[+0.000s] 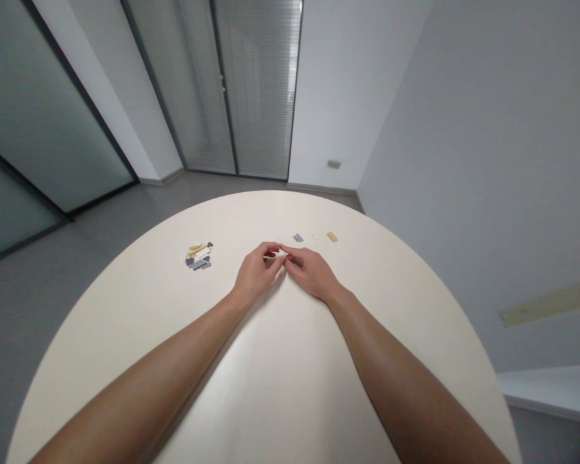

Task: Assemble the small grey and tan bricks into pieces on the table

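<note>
Over the middle of the table, my left hand point(257, 272) and my right hand point(312, 269) meet at the fingertips. Between them is a small white piece point(279, 254), which looks like a plastic building-brick part, partly hidden by the fingers. Thumb and fingers of the left hand are closed on its left side. The right hand's fingers pinch at its right end. Just beyond the hands lie some small grey pieces point(298, 238) and a flat yellow piece point(332, 237).
A loose pile of small grey, white and yellow pieces point(199, 256) lies on the left of the round white table point(290, 386). A faint pale piece point(314, 236) rests between the grey and yellow ones. Glass partitions and walls stand beyond the table's curved edge.
</note>
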A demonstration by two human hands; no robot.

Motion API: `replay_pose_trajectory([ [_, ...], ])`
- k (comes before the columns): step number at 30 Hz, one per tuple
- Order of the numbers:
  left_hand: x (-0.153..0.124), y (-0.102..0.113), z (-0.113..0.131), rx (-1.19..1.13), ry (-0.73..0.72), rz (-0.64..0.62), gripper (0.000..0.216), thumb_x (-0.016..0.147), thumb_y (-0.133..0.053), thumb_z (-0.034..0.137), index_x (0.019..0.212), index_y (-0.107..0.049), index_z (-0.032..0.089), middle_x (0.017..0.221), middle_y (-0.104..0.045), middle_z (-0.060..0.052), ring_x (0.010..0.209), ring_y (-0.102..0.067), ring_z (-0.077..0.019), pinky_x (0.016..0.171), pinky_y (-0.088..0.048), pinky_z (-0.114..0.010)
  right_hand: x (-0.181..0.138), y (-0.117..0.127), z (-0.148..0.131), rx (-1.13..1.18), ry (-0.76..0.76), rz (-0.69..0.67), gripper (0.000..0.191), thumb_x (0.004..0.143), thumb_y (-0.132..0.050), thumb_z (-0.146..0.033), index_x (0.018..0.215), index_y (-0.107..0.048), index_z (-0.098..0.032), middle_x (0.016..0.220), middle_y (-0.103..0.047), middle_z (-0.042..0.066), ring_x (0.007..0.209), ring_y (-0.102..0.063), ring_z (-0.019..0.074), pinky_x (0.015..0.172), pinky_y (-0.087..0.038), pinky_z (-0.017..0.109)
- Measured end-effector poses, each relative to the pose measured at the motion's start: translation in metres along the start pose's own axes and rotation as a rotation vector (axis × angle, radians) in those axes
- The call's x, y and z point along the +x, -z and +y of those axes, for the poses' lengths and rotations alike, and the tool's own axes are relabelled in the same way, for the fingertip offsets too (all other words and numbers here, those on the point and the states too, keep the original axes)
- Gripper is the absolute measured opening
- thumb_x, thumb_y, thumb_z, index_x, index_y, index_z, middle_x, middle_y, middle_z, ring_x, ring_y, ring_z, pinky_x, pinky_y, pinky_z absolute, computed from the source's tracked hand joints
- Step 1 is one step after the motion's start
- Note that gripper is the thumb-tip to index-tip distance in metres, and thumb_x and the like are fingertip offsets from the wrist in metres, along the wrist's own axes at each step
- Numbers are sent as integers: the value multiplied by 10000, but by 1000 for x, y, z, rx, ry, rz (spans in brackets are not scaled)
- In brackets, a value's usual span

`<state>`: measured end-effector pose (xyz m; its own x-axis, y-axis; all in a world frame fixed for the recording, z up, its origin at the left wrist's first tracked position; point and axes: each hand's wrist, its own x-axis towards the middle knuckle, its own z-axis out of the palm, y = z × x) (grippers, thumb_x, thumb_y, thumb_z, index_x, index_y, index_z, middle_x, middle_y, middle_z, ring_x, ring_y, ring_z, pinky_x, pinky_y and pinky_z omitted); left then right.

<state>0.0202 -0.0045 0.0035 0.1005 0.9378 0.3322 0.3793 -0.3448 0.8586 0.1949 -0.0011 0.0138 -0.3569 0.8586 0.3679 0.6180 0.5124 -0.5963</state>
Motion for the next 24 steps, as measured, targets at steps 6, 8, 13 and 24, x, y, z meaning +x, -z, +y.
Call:
replay_pose_trajectory([
  [6, 0, 0, 0, 4, 9, 6, 257, 893, -651, 350, 1090, -660, 184, 1043, -729, -91, 853, -694, -183, 801, -548, -339, 1, -1, 1, 22, -6, 11, 358, 937, -581, -244, 1287, -660, -231, 1027, -757, 49, 942, -669, 197, 897, -490, 350],
  [8, 0, 0, 1, 4, 6, 0, 256, 895, -649, 365, 1072, -666, 180, 1029, -729, -93, 855, -690, -184, 802, -545, -338, 1, -1, 1, 37, -11, 9, 338, 938, -578, -241, 1265, -666, -223, 1044, -754, 58, 951, -674, 195, 902, -496, 351],
  [13, -1, 1, 3, 5, -1, -8, 236, 896, -648, 371, 1036, -678, 184, 1005, -736, -86, 857, -676, -184, 797, -532, -334, 1, 0, 0, 43, -18, 9, 291, 938, -580, -222, 1212, -680, -217, 1079, -752, 65, 965, -680, 193, 902, -499, 342],
  [24, -1, 1, 3, 19, 8, -10, 182, 917, -612, 369, 930, -666, 196, 914, -742, -58, 822, -669, -180, 793, -516, -324, 1, 1, -2, 19, -7, 20, 152, 973, -553, -263, 988, -695, -212, 917, -741, 36, 811, -653, 167, 751, -457, 280],
])
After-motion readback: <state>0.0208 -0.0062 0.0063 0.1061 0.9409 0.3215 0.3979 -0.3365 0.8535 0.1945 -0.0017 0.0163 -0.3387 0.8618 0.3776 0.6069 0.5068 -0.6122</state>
